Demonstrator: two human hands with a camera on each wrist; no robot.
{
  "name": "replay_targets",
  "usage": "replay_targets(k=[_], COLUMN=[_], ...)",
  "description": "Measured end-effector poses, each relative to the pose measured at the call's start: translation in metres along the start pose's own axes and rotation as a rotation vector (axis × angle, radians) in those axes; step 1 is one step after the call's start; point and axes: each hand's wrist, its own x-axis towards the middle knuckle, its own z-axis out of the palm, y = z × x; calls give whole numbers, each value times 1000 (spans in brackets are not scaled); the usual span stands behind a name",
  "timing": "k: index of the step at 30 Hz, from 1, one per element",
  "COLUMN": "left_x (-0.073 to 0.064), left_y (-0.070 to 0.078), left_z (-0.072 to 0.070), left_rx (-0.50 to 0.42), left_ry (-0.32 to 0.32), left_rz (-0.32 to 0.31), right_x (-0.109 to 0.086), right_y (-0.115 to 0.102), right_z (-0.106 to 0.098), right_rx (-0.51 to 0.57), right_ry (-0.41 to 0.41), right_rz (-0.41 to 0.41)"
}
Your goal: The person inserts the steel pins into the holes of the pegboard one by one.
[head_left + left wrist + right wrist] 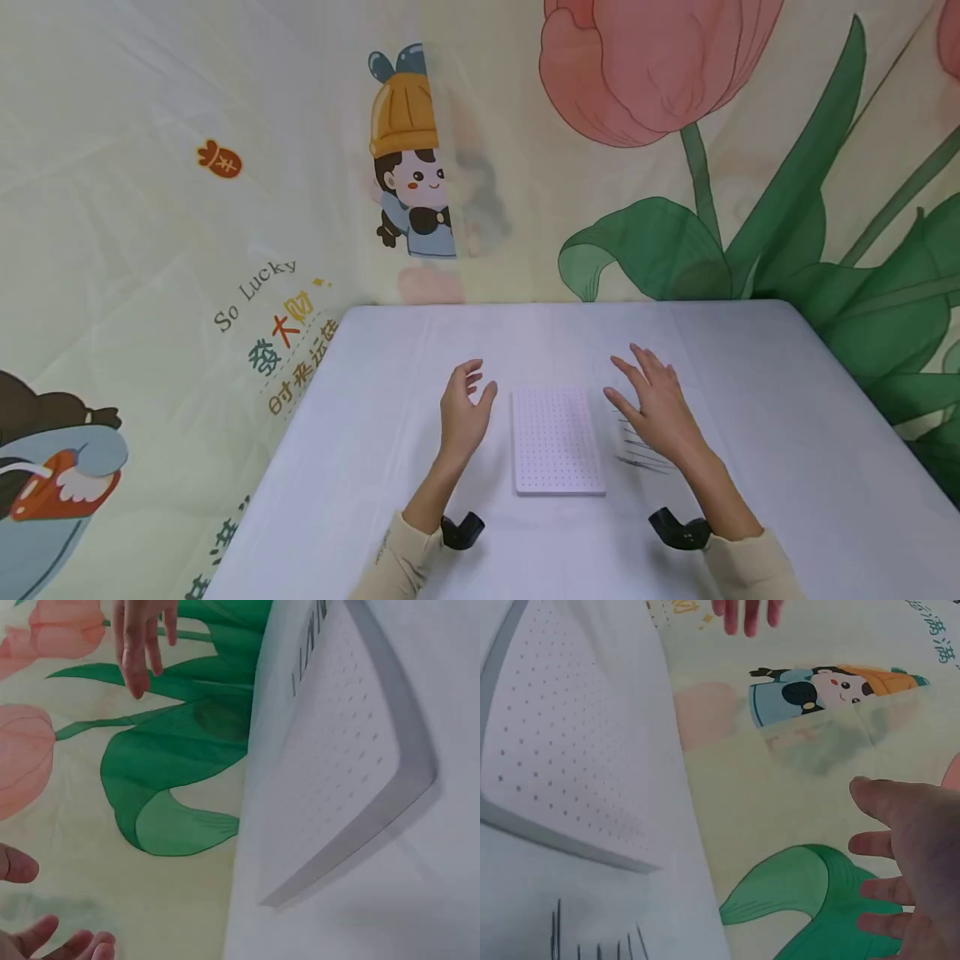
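A white board (558, 442) with rows of small holes lies flat on the table; its thick edge shows in the left wrist view. To its right, several thin dark pins (643, 454) lie in a loose column, also visible as dark pins (592, 946) in the right wrist view. My left hand (465, 412) hovers left of the board, thumb apart from loosely bent fingers, holding nothing. Above the pins and right of the board, my right hand (656, 408) is raised with its fingers spread, and it too holds nothing.
The white-covered table (420, 333) ends at a back edge against a printed cloth (510, 275) with tulips and cartoon figures. A black wrist camera (462, 531) sits on the left wrist, and another black wrist camera (678, 531) on the right.
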Motion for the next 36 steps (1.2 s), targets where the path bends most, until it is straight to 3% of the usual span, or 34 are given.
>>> replay_targets(k=[2,4,8,11,17,21,29,36], left_x=[-10,-21,-38,-46,-49,-50,-50,-51], left_y=[-8,-16,-35,-45,-40,-37,-41,-44], left_z=[4,8,16,21,22,22,21,21], left_rx=[-147,-224,-246,-274,-349,-272,-136,-123], left_ry=[21,-6,-161,-301,-501,-549,-628,-664], left_rz=[-70,-120,-152,-162,-181,-167,-11,-19], right_x=[-12,-27,-61,-78,-91,-93,-91,-96], right_y=[26,59,113,110,75,67,72,75], right_z=[10,27,59,60,45,46,55,61], right_rx=[59,90,144,189,283,292,255,181], right_ry=[76,147,200,176,111,71,65,50], right_rz=[-2,17,82,128,181,190,159,130])
